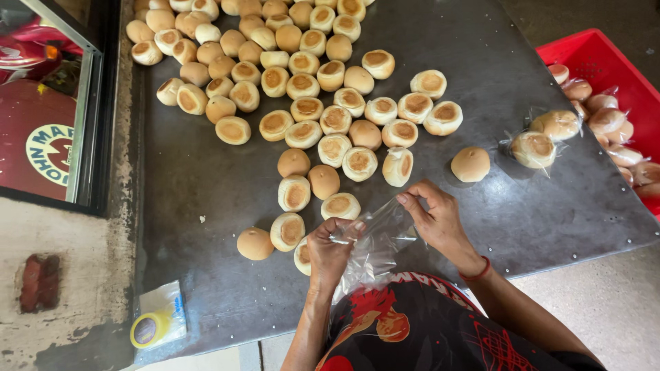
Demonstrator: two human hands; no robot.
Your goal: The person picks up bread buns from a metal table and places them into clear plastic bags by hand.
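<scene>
Being pinched between the left hand (330,249) and right hand (434,214), a clear plastic bag (375,240) is being stretched open; buns (340,205) are lying just beyond, on the tabletop (206,178).

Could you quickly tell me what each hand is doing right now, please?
Left hand: closed, pinching one edge of the clear plastic bag.
Right hand: closed, pinching the bag's other edge.

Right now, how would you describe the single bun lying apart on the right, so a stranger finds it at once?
Start at the dark metal table and go right of the big heap of buns. The lone bun lies bare, between the heap and a wrapped bun near the red crate. It touches nothing and has no wrapper.
</scene>
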